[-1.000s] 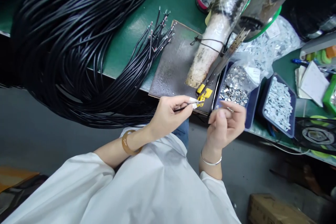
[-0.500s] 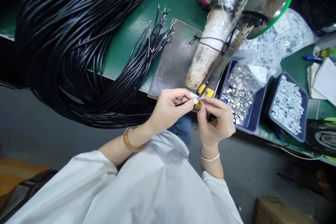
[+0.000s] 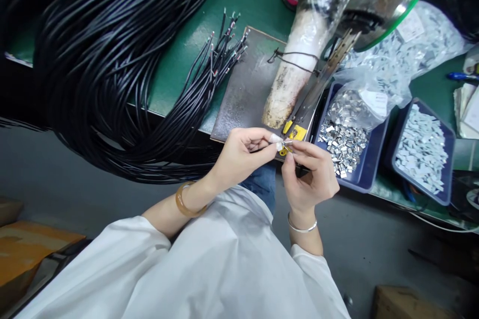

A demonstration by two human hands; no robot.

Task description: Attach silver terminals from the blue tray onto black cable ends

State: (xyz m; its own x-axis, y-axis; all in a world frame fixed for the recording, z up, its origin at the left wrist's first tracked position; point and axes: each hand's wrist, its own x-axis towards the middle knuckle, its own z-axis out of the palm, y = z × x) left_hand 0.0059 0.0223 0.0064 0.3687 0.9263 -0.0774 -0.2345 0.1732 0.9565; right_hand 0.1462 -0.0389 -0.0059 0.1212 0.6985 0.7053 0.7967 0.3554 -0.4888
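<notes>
My left hand (image 3: 245,154) is closed in a pinch, with white wrapping on thumb and forefinger. Between those fingertips is a small shiny metal piece (image 3: 286,143), too small to name surely. My right hand (image 3: 312,172) meets it from the other side, its forefinger at the piece and its thumb slightly lower; what it grips cannot be made out. Just beyond the fingertips is a yellow fixture (image 3: 297,132) at the near end of a long metal bar (image 3: 325,77). A blue bin of small metal clips (image 3: 342,147) stands right of my right hand.
Bundled black cables (image 3: 101,60) fill the left, their stripped ends (image 3: 228,47) fanned on the green table (image 3: 179,60). A plastic-wrapped machine arm (image 3: 295,55) overhangs a dark metal plate (image 3: 247,79). A second bin (image 3: 451,159) holds pale pieces. Bags of parts (image 3: 430,40) lie behind.
My right thumb has opened slightly away from its forefinger. My left hand keeps its pinch at nearly the same place. The view has shifted a little, with the bins appearing farther right.
</notes>
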